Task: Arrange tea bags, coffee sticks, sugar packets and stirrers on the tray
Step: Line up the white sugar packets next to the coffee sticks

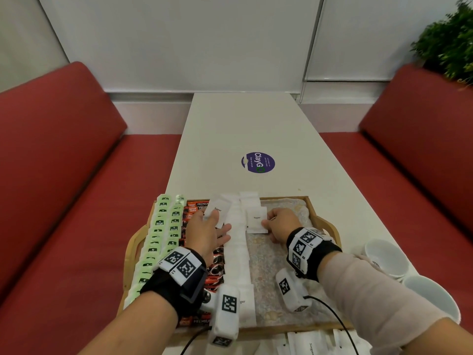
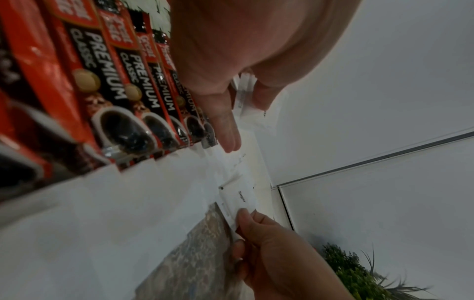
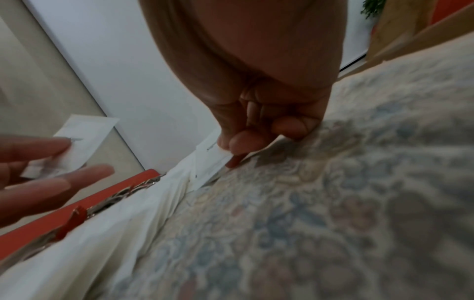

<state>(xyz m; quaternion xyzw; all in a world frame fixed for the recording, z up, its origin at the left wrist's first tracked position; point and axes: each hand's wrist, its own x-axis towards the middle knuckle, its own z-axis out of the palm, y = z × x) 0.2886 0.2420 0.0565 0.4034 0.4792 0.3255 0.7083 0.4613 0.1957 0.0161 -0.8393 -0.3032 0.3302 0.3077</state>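
A wooden tray (image 1: 284, 198) lined with a floral cloth (image 3: 333, 203) holds rows of green tea bags (image 1: 163, 226), red coffee sticks (image 1: 215, 272) and a column of white sugar packets (image 1: 238, 252). My left hand (image 1: 210, 226) hovers over the coffee sticks (image 2: 115, 91). Its thumb and forefinger pinch a small stack of sugar packets (image 1: 216, 210), and its other fingers (image 3: 38, 182) stay straight. My right hand (image 1: 279, 221) pinches one sugar packet (image 1: 256, 220) by its edge, just right of the column's far end and low over the cloth. I see no stirrers.
Two white cups (image 1: 384, 254) (image 1: 430, 293) stand on the table right of the tray. Loose sugar packets (image 1: 307, 342) lie at the near table edge. A round purple sticker (image 1: 258, 162) is beyond the tray. Red benches flank the table.
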